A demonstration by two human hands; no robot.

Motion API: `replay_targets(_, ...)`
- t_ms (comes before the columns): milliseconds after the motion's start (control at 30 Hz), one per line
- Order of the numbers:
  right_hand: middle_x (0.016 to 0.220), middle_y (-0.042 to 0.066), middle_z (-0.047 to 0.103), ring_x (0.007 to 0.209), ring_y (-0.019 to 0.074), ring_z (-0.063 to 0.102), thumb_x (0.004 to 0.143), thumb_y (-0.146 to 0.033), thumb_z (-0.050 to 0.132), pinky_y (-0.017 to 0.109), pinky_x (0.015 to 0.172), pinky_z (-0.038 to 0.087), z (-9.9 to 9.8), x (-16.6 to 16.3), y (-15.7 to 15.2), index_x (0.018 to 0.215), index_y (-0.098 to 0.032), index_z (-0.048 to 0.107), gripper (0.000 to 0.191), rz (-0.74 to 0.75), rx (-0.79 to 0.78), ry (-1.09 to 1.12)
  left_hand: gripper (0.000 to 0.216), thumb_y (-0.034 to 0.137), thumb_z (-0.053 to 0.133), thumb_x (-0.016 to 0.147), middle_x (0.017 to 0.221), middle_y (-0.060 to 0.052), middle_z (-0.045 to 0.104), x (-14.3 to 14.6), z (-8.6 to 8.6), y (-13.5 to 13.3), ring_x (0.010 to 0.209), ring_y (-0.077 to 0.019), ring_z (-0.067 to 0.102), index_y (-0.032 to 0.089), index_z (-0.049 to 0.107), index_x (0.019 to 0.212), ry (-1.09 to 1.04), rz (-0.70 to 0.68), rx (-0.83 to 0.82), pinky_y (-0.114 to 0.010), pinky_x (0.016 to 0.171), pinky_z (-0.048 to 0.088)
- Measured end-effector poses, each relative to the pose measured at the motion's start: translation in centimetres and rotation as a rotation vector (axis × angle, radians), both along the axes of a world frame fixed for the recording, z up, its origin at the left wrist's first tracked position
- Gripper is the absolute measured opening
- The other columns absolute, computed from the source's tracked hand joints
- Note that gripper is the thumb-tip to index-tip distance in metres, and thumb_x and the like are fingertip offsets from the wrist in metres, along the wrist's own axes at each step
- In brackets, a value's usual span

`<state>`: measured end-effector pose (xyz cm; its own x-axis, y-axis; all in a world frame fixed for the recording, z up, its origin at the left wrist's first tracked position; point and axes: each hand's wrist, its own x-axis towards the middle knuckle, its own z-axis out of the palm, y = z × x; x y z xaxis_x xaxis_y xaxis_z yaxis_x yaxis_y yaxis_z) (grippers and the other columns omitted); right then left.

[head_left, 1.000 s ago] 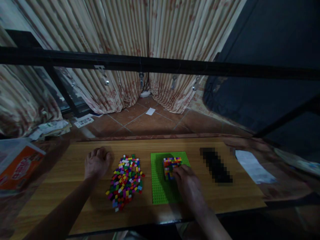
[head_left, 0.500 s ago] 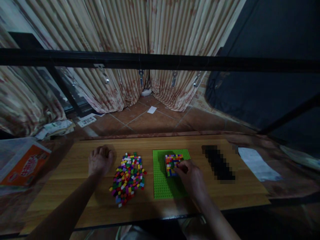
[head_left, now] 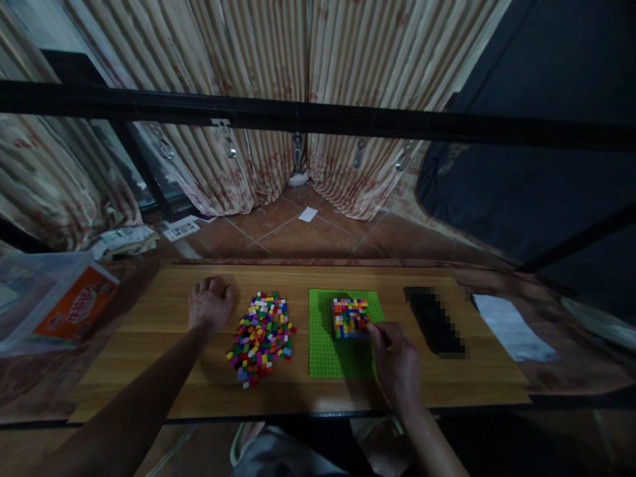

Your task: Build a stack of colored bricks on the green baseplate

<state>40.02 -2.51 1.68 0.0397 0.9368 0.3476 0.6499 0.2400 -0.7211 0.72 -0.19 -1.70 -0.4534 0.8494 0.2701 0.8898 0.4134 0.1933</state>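
A green studded baseplate point(head_left: 320, 354) lies on the wooden table, carrying a square build of small multicoloured bricks point(head_left: 350, 317). At the build's right edge is my right hand point(head_left: 397, 361), thumb and forefinger pinched together. Whatever lies between those fingertips is too small and dark to make out. My left hand point(head_left: 211, 305) rests palm down on the table, fingers loosely spread and holding nothing. Between it and the baseplate spreads a pile of loose coloured bricks point(head_left: 263, 338).
A dark pixelated object point(head_left: 434, 321) lies right of the baseplate. Beyond the table's right end is a white paper point(head_left: 514, 328). A clear plastic box point(head_left: 44, 265) with an orange label stands at the left. A black bar point(head_left: 318, 116) crosses above the table's far side.
My right hand has drawn back from over the build to its right edge, uncovering more of the bricks. The left hand stays on the table. The whole view has shifted slightly.
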Motion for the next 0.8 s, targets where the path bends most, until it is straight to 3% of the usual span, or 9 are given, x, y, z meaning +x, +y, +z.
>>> replay_targets(100, 0.081, 0.007, 0.063, 0.071, 0.0183, 0.060, 0.094, -0.040, 0.050, 0.030, 0.065, 0.047, -0.2, -0.9, -1.6, 0.083, -0.018, 0.065, 0.029, 0.040, 0.021, 0.007, 0.045, 0.039, 0.040, 0.088, 0.123, -0.016, 0.059, 0.0, -0.1, 0.0, 0.114, -0.0316, 0.049, 0.013, 0.058, 0.119, 0.000, -0.008, 0.006, -0.045, 0.100, 0.037)
replay_targets(333, 0.093, 0.007, 0.068, 0.085, 0.0189, 0.065, 0.096, -0.023, 0.045, 0.032, 0.076, 0.053, -1.4, -7.2, -5.0, 0.095, -0.022, 0.067, 0.022, 0.416, -0.075, 0.031, 0.041, 0.036, 0.044, 0.087, 0.122, -0.015, 0.059, 0.1, -0.4, -0.1, 0.113, -0.0311, 0.049, 0.014, 0.059, 0.118, -0.019, 0.005, 0.025, -0.045, 0.099, 0.037)
replay_targets(667, 0.102, 0.009, 0.065, 0.095, 0.0215, 0.063, 0.088, -0.013, 0.052, 0.034, 0.083, 0.054, -3.7, -10.9, -3.5, 0.111, -0.022, 0.066, 0.029, 0.625, -0.043, -0.259, 0.041, 0.036, 0.044, 0.089, 0.120, -0.015, 0.060, 0.1, -0.5, -0.2, 0.111, -0.0312, 0.050, 0.013, 0.058, 0.119, -0.010, 0.004, 0.046, -0.045, 0.098, 0.038)
replay_targets(800, 0.101, 0.008, 0.065, 0.095, 0.0225, 0.064, 0.083, -0.009, 0.058, 0.033, 0.082, 0.054, -3.7, -11.2, -3.2, 0.104, -0.024, 0.067, 0.028, 0.632, -0.058, -0.353, 0.040, 0.036, 0.046, 0.088, 0.120, -0.014, 0.061, 0.0, -0.7, -0.2, 0.111, -0.0313, 0.051, 0.014, 0.058, 0.119, -0.007, 0.007, 0.048, -0.045, 0.097, 0.039)
